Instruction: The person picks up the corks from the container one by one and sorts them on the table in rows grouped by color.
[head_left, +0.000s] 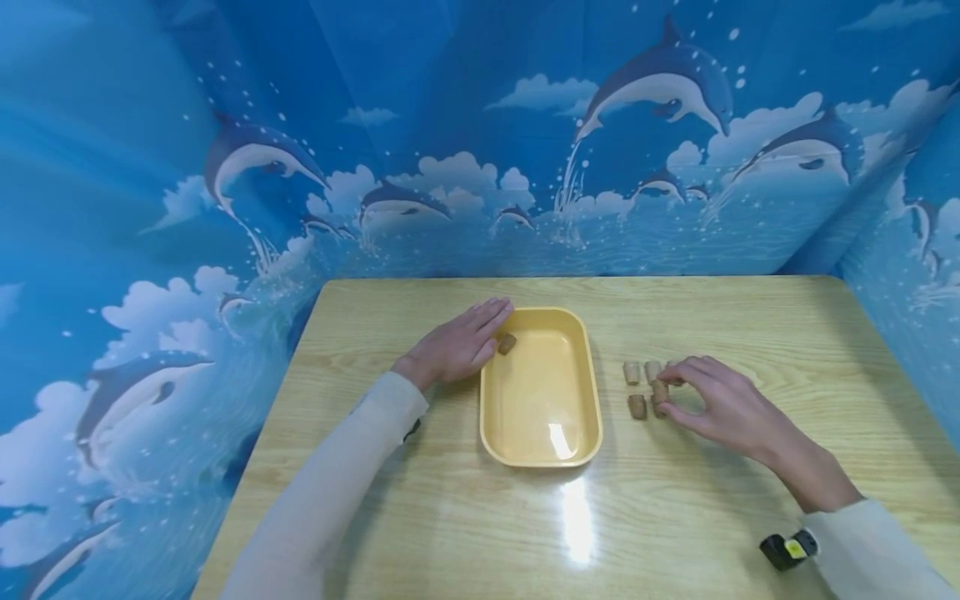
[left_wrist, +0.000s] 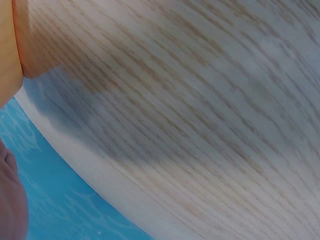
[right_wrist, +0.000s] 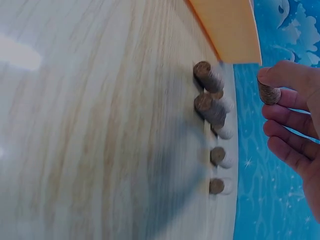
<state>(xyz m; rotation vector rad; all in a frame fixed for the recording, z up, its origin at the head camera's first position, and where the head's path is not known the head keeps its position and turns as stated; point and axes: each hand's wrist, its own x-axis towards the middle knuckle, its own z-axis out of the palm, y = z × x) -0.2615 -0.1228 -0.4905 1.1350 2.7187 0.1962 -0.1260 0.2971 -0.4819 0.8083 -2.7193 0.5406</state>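
Observation:
My right hand (head_left: 723, 406) pinches a small brown cylinder (right_wrist: 269, 92) between thumb and fingertips, holding it above the table. Below and beside it stand several similar short cylinders (right_wrist: 210, 109) in rows, with brown tops and paler sides. My left hand (head_left: 461, 343) rests along the upper left rim of a yellow tray (head_left: 540, 400), its fingers straight. One brown cylinder (head_left: 507, 343) lies inside the tray, near that hand. Only a piece of the left hand (left_wrist: 11, 200) appears at the edge of the left wrist view.
The wood-grain table (head_left: 450, 525) carries the tray at its middle and the rows of cylinders to the tray's right. A blue cloth (head_left: 450, 92) printed with dolphins hangs behind and along the sides. Glare falls on the table front.

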